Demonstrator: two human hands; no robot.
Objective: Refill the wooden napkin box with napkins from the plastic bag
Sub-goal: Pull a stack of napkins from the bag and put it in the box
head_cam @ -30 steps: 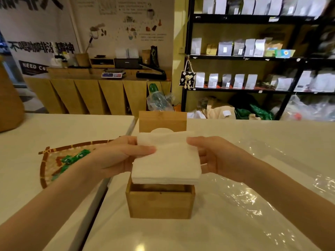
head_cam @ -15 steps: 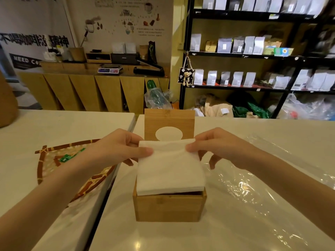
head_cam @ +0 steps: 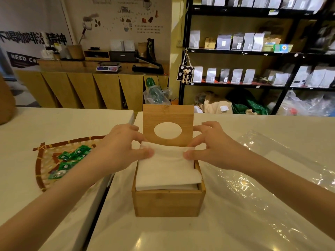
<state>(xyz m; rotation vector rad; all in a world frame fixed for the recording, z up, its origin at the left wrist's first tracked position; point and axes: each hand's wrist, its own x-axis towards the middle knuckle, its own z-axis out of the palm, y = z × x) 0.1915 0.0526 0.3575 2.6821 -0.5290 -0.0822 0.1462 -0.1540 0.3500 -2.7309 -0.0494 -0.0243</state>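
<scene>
The wooden napkin box (head_cam: 167,202) stands on the white counter straight ahead, its lid (head_cam: 167,113) with an oval hole tipped upright at the back. A white stack of napkins (head_cam: 167,169) sits partly inside the box, its near edge at the rim and its far edge raised. My left hand (head_cam: 123,147) pinches the far left corner of the stack. My right hand (head_cam: 208,147) pinches the far right corner. The clear plastic bag (head_cam: 262,187) lies flat and crinkled on the counter to the right of the box.
A woven fan-shaped tray (head_cam: 43,160) with green sachets (head_cam: 72,157) lies on the left table. A dark gap (head_cam: 101,205) splits the two tabletops just left of the box. Shelves of pouches (head_cam: 235,42) and a wooden cabinet (head_cam: 90,87) stand behind.
Both hands have lowered the napkin stack from above the box down into it. The lid's oval hole, hidden a second ago, now shows behind the stack.
</scene>
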